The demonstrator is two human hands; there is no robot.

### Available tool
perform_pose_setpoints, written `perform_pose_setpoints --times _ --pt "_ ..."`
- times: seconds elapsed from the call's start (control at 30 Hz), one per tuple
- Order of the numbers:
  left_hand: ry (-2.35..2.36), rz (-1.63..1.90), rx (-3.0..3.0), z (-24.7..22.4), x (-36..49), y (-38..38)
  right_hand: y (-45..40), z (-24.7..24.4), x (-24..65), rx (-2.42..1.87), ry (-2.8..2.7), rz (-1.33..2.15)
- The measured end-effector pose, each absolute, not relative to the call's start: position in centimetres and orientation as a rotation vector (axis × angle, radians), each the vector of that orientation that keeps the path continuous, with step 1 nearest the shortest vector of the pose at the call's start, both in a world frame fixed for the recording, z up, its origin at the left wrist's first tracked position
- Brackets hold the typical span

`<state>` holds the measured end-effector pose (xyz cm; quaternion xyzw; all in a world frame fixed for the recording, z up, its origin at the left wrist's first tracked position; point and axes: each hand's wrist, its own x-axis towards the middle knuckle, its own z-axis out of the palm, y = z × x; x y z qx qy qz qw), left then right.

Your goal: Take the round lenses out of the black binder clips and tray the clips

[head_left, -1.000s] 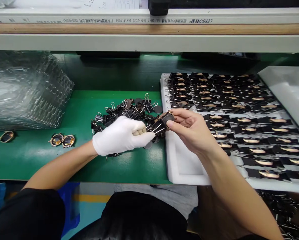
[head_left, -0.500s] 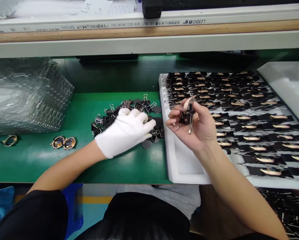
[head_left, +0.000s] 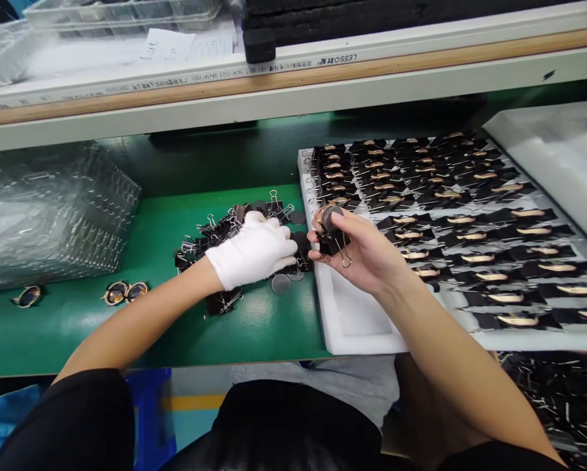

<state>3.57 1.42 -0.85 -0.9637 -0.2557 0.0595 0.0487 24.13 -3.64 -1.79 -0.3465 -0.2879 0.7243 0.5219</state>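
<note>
My left hand [head_left: 258,252], in a white glove, lies on a heap of black binder clips [head_left: 209,239] with fingers bent and close together. Its fingertips touch the heap beside loose dark round discs [head_left: 280,283]; whatever they pinch is hidden. Bare, my right hand [head_left: 366,252] is closed around a black binder clip [head_left: 341,243] with silver wire handles, over the near left part of a white foam tray [head_left: 330,327]. A dark disc [head_left: 332,217] shows under its thumb, against a gold-coloured rim.
Rows of clipped gold-rimmed pieces [head_left: 477,258] fill much of the tray. Stacked clear plastic trays [head_left: 62,216] stand at left. Gold-rimmed round lenses [head_left: 125,292] lie on the green bench [head_left: 254,333]. A shelf edge [head_left: 273,98] crosses above. More clips [head_left: 558,405] sit below right.
The view has shifted and tilted. My left fingers have drawn closer together at the heap. My right hand has turned the held clip, and a dark disc now shows under the thumb.
</note>
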Motion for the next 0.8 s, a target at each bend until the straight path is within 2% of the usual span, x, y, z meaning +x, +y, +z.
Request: perform_pose_setpoints --times 0.1,0.17,0.27,0.33,0.4,0.53,0.63,0.8 --pt "-0.939 -0.013 -3.038 0.4 2.6 2.1 -3.7 -1.9 24.8 -0.798 -0.755 1.814" --pt "-1.249 -0.255 -3.083 1.5 1.7 2.2 -3.8 -2.0 25.1 -0.789 -0.908 1.838" --pt "-1.773 -0.76 -2.947 2.5 1.2 1.2 -4.0 -2.3 24.8 -0.871 -1.253 1.639" --pt "-1.915 -1.015 -2.798 2.4 1.3 0.1 -4.3 -2.6 24.1 -0.93 -1.401 1.5" --pt "-1.925 -1.12 -2.769 2.0 1.6 -1.1 -4.5 -2.8 23.3 -0.926 -1.47 1.481" --pt "-1.755 -1.07 -3.021 1.6 1.2 -1.9 -5.0 -2.9 22.5 -0.889 -1.437 1.463" --pt "-1.644 -1.02 -2.993 1.9 0.1 -1.1 -5.2 -2.8 22.7 -0.88 -1.436 1.427" --pt "-1.561 -0.444 -3.211 2.3 -1.0 -0.2 -5.2 -2.3 23.4 -0.837 -1.541 1.479"
